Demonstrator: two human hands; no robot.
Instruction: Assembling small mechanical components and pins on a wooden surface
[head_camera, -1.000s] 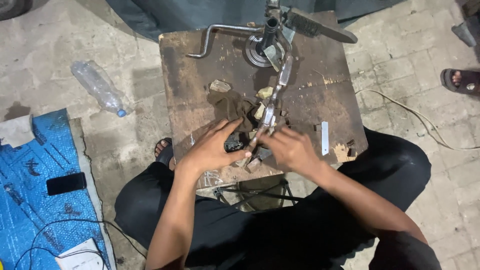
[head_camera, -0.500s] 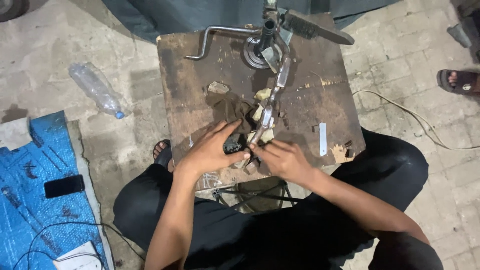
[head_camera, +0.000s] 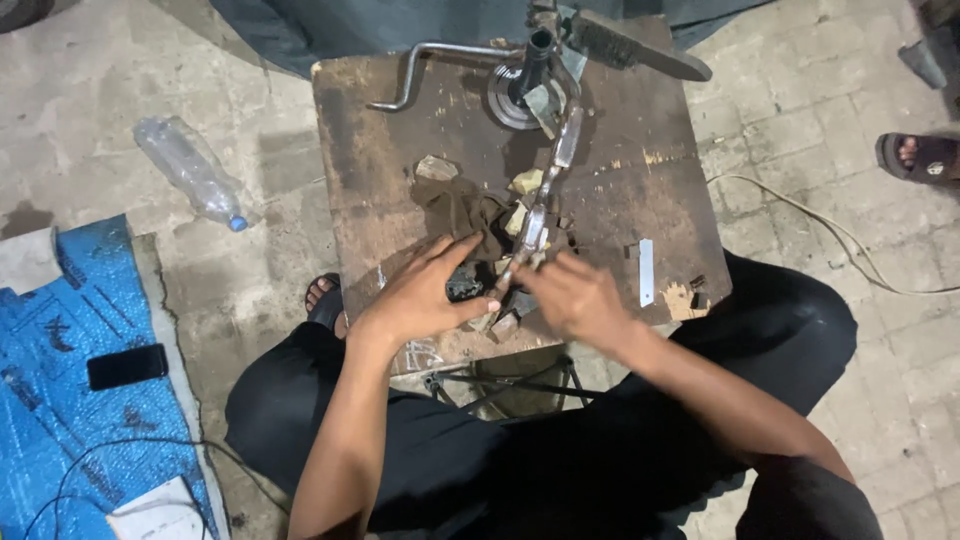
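I sit at a worn wooden work table (head_camera: 380, 170). A long metal arm (head_camera: 560, 160) runs from a round metal fixture (head_camera: 515, 90) at the far edge down toward me. My left hand (head_camera: 425, 290) presses on a small dark part (head_camera: 465, 285) at the arm's near end, fingers spread over it. My right hand (head_camera: 575, 295) pinches the arm's lower tip right beside the left hand. Small pale wood or stone chips (head_camera: 527, 182) and a dark rag (head_camera: 465, 210) lie just beyond my fingers.
A flat metal strip (head_camera: 645, 270) lies on the table's right side, a bent rod (head_camera: 420, 70) at the back left. On the floor: a plastic bottle (head_camera: 190, 170), a blue tarp (head_camera: 70, 400) with a black phone (head_camera: 127, 366), a cable (head_camera: 830, 235), another person's sandalled foot (head_camera: 920, 155).
My right hand slid slightly left, closer to the left hand at the arm's tip. The left hand stays on the dark part.
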